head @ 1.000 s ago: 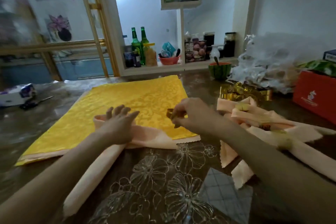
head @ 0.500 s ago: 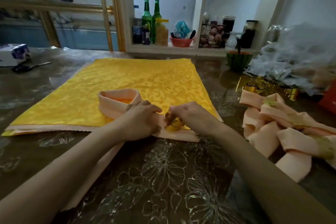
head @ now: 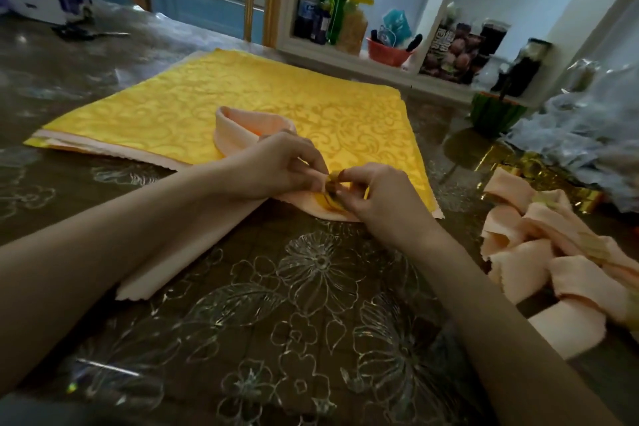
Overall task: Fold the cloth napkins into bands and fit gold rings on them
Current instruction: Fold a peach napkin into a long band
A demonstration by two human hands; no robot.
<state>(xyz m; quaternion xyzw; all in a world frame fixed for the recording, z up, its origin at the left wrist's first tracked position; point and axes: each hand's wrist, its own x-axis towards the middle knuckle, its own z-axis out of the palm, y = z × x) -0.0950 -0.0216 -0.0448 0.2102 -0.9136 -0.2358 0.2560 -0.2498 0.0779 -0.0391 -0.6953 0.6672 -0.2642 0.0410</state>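
Pinches the gold ring [head: 332, 183] between thumb and fingertips of the right hand [head: 377, 197], pressed close against the left hand [head: 276, 166], itself clamped on the gathered peach napkin [head: 238, 121] right at the ring. Has the napkin lying on the near edge of the yellow cloth [head: 207, 107], looped at the far end, with one long tail running back across the worktop [head: 311, 287] under the left forearm.

Risks, by judgement:
- Jamming the cloth at the ring's mouth, from feeding in too thick a wad at once.
- Letting the fold spring open, from easing the left pinch too soon.
- Dragging the yellow cloth askew, from pulling hard along the worktop.
- Dropping the ring, small and smooth, from so light a fingertip hold.

Cannot tell the ring's depth onto the band, hidden by fingers.

As to containers: on the shelf behind, a small red bowl [head: 385, 54] holding dark-handled tools and a teal packet. Beside it, a yellow-lidded jar [head: 352, 24] filled with something pale. Further right, dark jars [head: 492, 34], contents unreadable. On the worktop, a green melon-striped bowl [head: 494, 114] with a dark handle standing in it, nothing else of its contents visible. Near it, a glinting gold heap [head: 498, 156], likely spare rings, and crumpled clear plastic [head: 581, 135]. At the right, finished napkins [head: 518, 252] in a pile.
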